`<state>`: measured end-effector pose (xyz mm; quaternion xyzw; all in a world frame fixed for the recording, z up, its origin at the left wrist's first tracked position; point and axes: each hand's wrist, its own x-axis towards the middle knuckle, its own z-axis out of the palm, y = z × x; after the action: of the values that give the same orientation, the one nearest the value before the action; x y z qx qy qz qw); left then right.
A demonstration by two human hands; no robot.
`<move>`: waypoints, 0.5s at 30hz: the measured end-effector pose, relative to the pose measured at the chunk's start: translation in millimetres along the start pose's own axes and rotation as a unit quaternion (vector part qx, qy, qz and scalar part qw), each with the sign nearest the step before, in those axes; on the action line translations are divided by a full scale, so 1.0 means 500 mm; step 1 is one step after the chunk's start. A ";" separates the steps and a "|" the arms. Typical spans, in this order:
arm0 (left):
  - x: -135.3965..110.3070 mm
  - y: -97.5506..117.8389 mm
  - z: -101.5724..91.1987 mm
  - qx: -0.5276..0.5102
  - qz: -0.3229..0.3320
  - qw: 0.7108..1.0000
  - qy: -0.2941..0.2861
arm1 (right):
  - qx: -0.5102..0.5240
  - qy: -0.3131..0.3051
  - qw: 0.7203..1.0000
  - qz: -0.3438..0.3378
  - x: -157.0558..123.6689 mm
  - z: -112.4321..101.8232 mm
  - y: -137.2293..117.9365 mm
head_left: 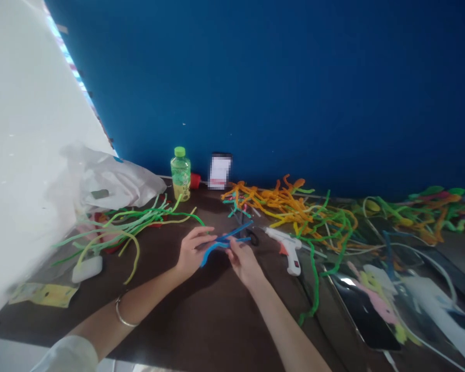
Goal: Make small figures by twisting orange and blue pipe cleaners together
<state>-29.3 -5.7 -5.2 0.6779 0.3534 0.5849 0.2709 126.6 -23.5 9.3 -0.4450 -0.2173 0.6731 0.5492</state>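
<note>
Before a blue wall (271,93), above the dark table (205,325), the left hand (194,253) and the right hand (243,258) both pinch the blue fuzzy stems (221,245) between them. It seems a shaping step; the next move probably calls for steady grip.

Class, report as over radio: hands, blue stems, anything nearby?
Left hand, right hand: both on blue stems. Stems between hands. Glue gun lying close, rightward.
</note>
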 end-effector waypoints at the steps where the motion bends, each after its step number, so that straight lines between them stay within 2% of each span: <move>1: -0.001 -0.002 0.000 -0.008 -0.003 1.000 -0.016 | -0.012 -0.010 1.000 -0.009 -0.002 0.001 -0.002; 7: 0.008 -0.014 -0.004 -0.084 -0.067 0.986 -0.130 | -0.080 -0.027 0.995 -0.045 -0.008 -0.007 -0.011; 11: 0.016 -0.023 -0.009 -0.207 -0.162 0.956 -0.133 | -0.122 -0.014 0.989 -0.078 -0.005 -0.014 -0.010; 13: 0.014 -0.025 -0.008 -0.244 -0.187 0.938 -0.162 | -0.151 -0.010 0.984 -0.090 -0.005 -0.014 -0.009; 15: 0.009 -0.024 -0.004 -0.226 -0.186 0.934 -0.203 | -0.176 -0.004 0.979 -0.098 -0.006 -0.014 -0.011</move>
<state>-33.0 5.1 -11.6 0.6251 0.2692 0.4384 0.5870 135.2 -26.2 11.3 -0.5084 -0.3774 0.5690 0.5247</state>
